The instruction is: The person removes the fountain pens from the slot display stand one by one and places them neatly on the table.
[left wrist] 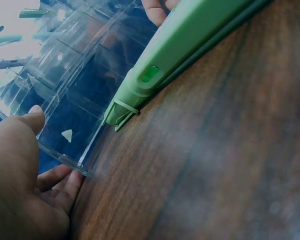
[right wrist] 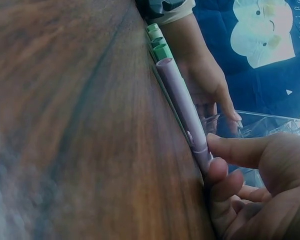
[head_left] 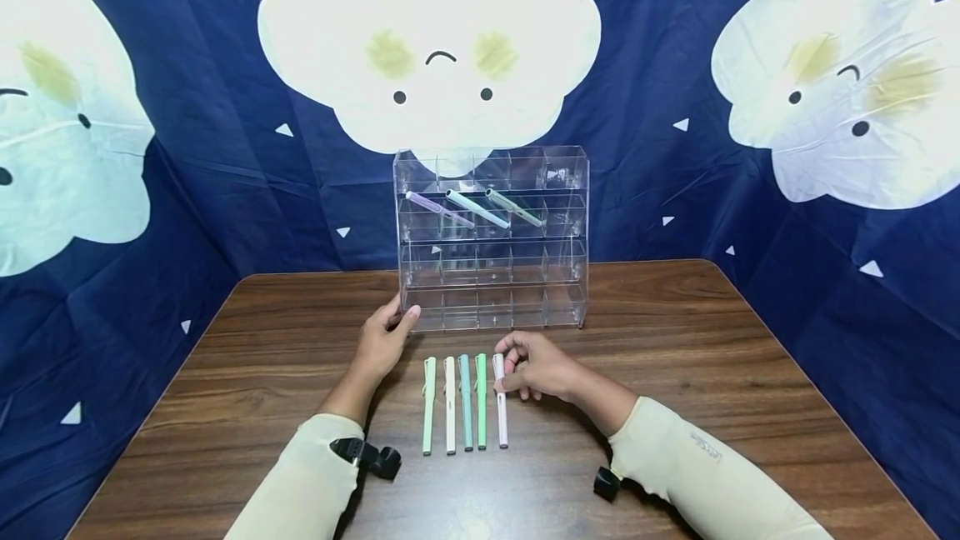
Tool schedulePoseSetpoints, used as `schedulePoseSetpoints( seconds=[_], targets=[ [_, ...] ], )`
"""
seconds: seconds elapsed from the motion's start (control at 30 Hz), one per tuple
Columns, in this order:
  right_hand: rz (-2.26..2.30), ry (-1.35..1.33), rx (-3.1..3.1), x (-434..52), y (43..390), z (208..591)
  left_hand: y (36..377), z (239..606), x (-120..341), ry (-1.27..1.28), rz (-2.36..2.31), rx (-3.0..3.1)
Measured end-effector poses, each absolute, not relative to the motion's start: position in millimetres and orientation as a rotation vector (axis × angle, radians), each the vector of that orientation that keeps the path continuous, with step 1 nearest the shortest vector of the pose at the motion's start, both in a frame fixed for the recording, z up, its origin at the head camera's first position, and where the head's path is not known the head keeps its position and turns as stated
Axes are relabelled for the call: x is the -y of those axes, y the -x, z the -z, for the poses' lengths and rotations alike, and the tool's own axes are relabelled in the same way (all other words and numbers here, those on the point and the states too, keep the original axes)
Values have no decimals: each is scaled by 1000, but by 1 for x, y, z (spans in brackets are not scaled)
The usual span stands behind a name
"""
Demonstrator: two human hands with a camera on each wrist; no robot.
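My left hand (head_left: 381,344) grips the lower left corner of a clear plastic rack (head_left: 493,273), thumb on the front side and fingers round the edge. In the right wrist view, my right hand (right wrist: 270,175) pinches a pale pink pen (right wrist: 182,102) near its cap with thumb and fingertips. This pen lies at the right end of a row on the table. Beside it in the head view are a bright green pen (head_left: 482,407), a teal pen (head_left: 466,407), a cream pen (head_left: 450,411) and a light green pen (head_left: 428,411), all with clips toward the rack.
The rack has tiers of small compartments. In an upper tier lean a purple pen (head_left: 438,209), a light blue pen (head_left: 477,208) and a grey-green pen (head_left: 515,208). The wooden table (head_left: 300,340) meets a blue curtain (head_left: 225,157) with cloud prints behind the rack.
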State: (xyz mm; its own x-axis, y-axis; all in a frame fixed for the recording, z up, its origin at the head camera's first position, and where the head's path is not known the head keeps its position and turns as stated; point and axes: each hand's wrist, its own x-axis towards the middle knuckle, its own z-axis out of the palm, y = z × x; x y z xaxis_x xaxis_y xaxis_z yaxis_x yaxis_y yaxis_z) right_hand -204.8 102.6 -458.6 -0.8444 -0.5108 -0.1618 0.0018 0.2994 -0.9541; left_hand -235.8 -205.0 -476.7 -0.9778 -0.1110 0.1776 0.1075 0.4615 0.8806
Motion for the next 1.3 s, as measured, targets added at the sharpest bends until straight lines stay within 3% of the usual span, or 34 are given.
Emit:
schedulePoseSetpoints(
  seconds=[0.57, 1.3],
  targets=[
    [1536, 451, -2141, -107, 207, 453, 235, 479, 204, -16, 1555, 2488],
    [1650, 504, -2457, -106, 230, 379, 235, 478, 209, -3, 1551, 2524]
  ],
)
